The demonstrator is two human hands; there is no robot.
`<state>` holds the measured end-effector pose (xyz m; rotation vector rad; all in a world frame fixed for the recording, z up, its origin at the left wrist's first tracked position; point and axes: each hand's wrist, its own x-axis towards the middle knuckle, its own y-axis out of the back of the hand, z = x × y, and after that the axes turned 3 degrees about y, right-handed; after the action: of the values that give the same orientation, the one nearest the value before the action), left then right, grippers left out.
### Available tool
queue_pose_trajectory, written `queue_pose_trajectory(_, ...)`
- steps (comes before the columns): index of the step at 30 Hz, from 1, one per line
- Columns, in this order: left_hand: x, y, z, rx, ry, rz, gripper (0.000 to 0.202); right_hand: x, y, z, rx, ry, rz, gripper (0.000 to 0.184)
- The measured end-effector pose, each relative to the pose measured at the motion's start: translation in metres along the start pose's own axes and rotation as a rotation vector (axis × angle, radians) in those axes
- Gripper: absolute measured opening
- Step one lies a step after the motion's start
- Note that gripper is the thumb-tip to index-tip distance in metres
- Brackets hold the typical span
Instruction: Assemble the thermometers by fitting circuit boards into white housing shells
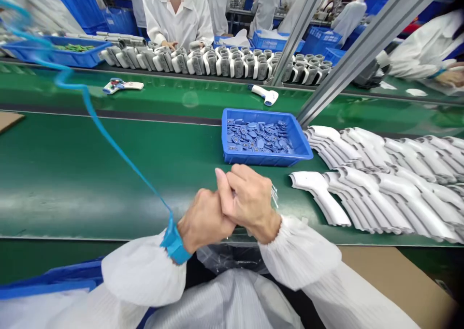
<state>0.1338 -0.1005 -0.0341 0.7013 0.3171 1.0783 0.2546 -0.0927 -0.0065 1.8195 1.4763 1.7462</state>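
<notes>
Clear plastic piece (274, 196), with thin teeth like a comb, sticks out just past the fingers of my right hand (248, 198), on the side toward the white housings. Most of it is hidden inside my grip, so I cannot tell its whole shape. My right hand is closed and pinches this piece. My left hand (205, 220) is closed too and presses against the right one, but I cannot tell if it also grips the piece. Around my left wrist is a blue wrist strap (176, 244) (its blue cord (85, 97) goes up and away, to the left of my hands). Straight ahead of my hands, a blue plastic tray (266, 160) stands on the green conveyor belt (108, 193), and it holds many small blue parts (259, 136). To the right of my hands lie rows of white thermometer housings (380, 193); the nearest one is just beside the clear piece. Farther ahead, a white thermometer (266, 95) lies on the belt, and across from me a co-worker's hand (168, 44) is near rows of grey-white housings (217, 63).
</notes>
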Motion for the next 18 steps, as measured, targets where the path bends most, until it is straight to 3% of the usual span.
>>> queue_pose_trajectory(3,0.000,0.003,-0.003,0.125,0.017,0.050,0.020,0.004,-0.004,-0.003,0.006,-0.006,0.032,0.051)
queue_pose_trajectory(5,0.001,0.009,-0.004,0.078,-0.006,0.007,0.016,0.004,-0.006,-0.005,-0.001,-0.026,0.058,0.051)
queue_pose_trajectory(8,0.002,0.015,-0.003,-0.059,-0.039,-0.073,0.015,0.003,-0.008,-0.009,-0.031,0.054,0.066,0.051)
queue_pose_trajectory(11,0.004,0.014,-0.007,-0.070,-0.008,-0.033,0.023,0.005,-0.017,-0.011,-0.039,0.108,0.061,0.050)
queue_pose_trajectory(14,0.003,0.013,-0.013,-0.023,0.064,0.029,0.018,0.011,-0.029,-0.012,-0.020,0.016,0.146,0.051)
queue_pose_trajectory(18,-0.001,0.020,-0.017,-0.152,0.142,0.008,0.015,0.020,-0.027,-0.008,0.033,-0.186,0.267,0.053)
